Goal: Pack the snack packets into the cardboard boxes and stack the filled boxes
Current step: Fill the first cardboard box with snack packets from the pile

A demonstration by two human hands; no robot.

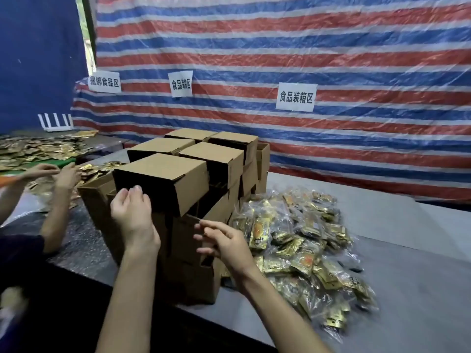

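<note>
Firstly, striped tarpaulin (pixel 305 47) as backdrop, with a grey table (pixel 407 276) below; on it a tiered stack of cardboard boxes (pixel 183 276), and a heap of bagged snack packets (pixel 300 245) against its right side. Next, top front box (pixel 165 174), dark open face toward the wearer, straight ahead of both hands. Lastly, left hand (pixel 135 215), fingers relaxed against that face, and right hand (pixel 224 240), fingers spread, empty, apart from the left and nearer the heap, which lies just to its right.

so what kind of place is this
Probably a makeshift food-packing workshop: stacked cardboard boxes, a heap of snack packets, and paper zone signs taped to a striped tarp.
</note>
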